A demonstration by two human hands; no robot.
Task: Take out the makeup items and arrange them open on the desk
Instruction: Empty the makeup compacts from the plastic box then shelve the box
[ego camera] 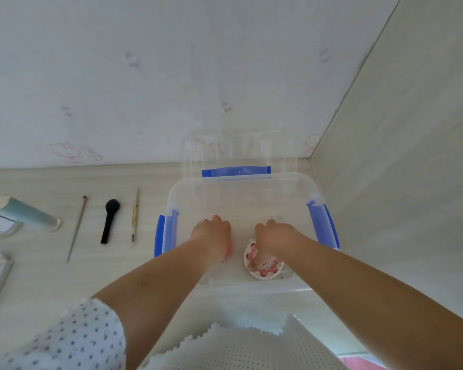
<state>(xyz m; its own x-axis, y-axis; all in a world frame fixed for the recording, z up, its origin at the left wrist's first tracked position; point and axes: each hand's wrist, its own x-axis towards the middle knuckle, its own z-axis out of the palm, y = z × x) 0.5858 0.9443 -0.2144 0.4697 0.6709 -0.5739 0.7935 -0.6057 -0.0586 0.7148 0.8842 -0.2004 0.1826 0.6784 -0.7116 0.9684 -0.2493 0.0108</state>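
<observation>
Both hands, left hand (211,232) and right hand (274,236), reach inside one clear box (241,188) (grips hidden), four tools (108,220) alongside.

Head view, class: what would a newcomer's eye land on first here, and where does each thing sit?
First, both hands, left and right, reaching into the clear box with blue latches at the desk's right end. A round pink-and-white item lies in the box under the right wrist. Left of the box, a black brush lies in a row with two thin sticks and a pale green tube.
</observation>
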